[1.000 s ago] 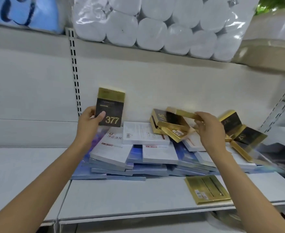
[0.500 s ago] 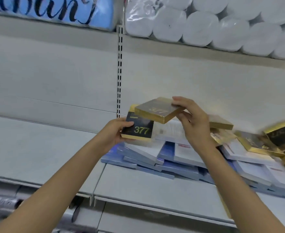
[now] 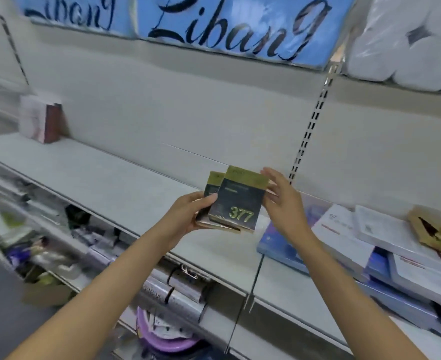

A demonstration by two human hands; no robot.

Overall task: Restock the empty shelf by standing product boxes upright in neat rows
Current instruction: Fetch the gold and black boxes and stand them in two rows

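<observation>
Two black-and-gold boxes (image 3: 236, 201), the front one marked 377, stand stacked face to face above the shelf (image 3: 125, 183). The left hand (image 3: 190, 214) grips them from below, thumb across the front. The right hand (image 3: 281, 201) holds their right edge with fingers lightly curled. A pile of flat boxes (image 3: 357, 245) lies at the right.

A shop aisle: long metal shelves (image 3: 125, 178) on slotted uprights (image 3: 310, 131), wrapped paper rolls (image 3: 406, 48) and blue "Libang" packs (image 3: 229, 27) stocked above, boxed goods (image 3: 344, 229) piled below.
</observation>
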